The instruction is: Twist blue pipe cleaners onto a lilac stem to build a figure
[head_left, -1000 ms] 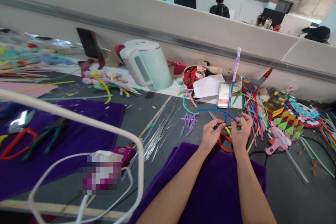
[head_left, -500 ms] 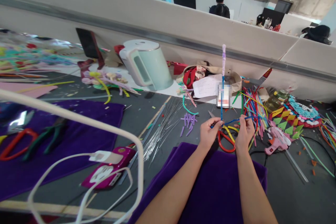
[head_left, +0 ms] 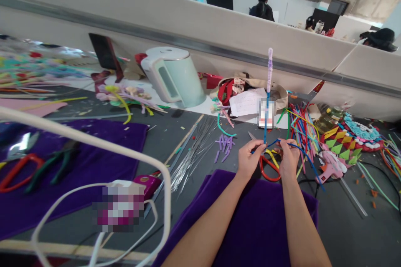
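My left hand pinches the lower end of an upright stem, wrapped in blue below and in pale purple and white fuzz above. From that point a blue pipe cleaner runs across to my right hand, whose fingers are closed on it. Its loose end hangs down to the right. Below and between my hands lie scissors with red handles, beside a yellow strip. Several short purple pieces rest left of my left hand.
Thin metal wires lie on the dark table. A pale green kettle stands behind. On the right are bundled colourful pipe cleaners, a pink glue gun and a glass jar. Pliers and a white cable are left.
My right hand has shifted its hold on the blue pipe cleaner, and its long free end now shows to the right. The upright stem leans slightly more to the right.
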`<state>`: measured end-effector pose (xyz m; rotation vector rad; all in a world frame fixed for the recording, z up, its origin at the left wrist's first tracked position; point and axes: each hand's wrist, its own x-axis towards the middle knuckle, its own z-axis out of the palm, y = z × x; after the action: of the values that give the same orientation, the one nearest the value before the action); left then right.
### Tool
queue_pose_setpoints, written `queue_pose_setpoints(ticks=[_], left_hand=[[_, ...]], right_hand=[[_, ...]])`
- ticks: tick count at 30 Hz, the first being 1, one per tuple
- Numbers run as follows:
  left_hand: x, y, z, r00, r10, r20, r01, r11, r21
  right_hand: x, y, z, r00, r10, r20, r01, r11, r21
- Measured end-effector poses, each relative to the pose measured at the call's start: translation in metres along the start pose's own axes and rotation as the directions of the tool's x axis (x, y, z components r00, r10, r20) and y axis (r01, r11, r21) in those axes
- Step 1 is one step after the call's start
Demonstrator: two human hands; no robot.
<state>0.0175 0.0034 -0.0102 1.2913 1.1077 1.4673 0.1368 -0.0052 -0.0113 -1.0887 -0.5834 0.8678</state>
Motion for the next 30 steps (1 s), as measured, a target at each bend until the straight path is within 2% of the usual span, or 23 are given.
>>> queue_pose_setpoints(ticks=[7,11,16,22,25,30], left_hand=[[-0.004,0.005,0.001,0.988,0.138,0.062,-0.141,0.989,0.048],[-0.005,0.006,0.001,0.988,0.142,0.065,-0.145,0.989,0.041],[-0.003,0.003,0.002,0.998,-0.048,0.042,0.053,0.99,-0.13],[0.0,0.001,0.002,0.965,-0.243,0.097,0.261,0.871,-0.417],[0.001,0.0,0.001,0.943,-0.294,0.158,0.333,0.8,-0.5],[0.002,-0.001,-0.001,0.915,-0.308,0.259,0.402,0.732,-0.551]], right_hand=[[0.001,0.0,0.0,1.0,0.021,-0.008,-0.021,0.999,0.024],[0.002,-0.001,0.0,0.999,0.031,-0.016,-0.029,0.996,0.084],[0.002,-0.003,0.001,0.998,0.065,0.008,-0.065,0.979,0.191],[0.001,-0.009,0.0,0.987,0.13,0.093,-0.151,0.947,0.283],[-0.001,-0.012,0.0,0.972,0.163,0.169,-0.213,0.915,0.342],[-0.004,-0.018,-0.001,0.932,0.164,0.322,-0.282,0.887,0.366]])
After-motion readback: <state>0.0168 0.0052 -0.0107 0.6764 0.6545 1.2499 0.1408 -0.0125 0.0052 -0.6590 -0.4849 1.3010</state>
